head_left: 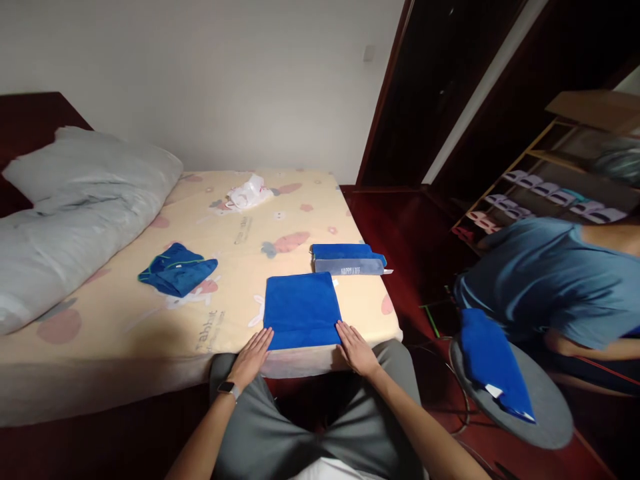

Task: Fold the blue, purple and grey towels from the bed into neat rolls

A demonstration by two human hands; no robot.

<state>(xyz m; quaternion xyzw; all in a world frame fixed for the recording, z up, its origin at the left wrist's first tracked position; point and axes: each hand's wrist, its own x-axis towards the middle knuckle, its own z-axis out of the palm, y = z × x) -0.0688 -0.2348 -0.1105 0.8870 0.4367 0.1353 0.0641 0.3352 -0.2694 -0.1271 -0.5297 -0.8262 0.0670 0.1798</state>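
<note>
Between left hand (pixel 253 359) and right hand (pixel 356 348): blue towel (pixel 301 310)

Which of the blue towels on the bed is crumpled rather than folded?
The crumpled blue towel lying far left near the pillow. The flat towel between the hands and the folded stack behind it are neat.

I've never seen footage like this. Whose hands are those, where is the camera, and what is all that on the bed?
There is one picture, from a camera worn on a person's head, looking down at their own bare hands. The left hand and right hand rest flat at the near corners of a folded blue towel on the cream patterned bedsheet; neither grips anything. Behind lie a folded blue and grey towel, a crumpled blue cloth, a grey pillow and a white plastic bag. Another person in a blue shirt sits to the right.
</note>
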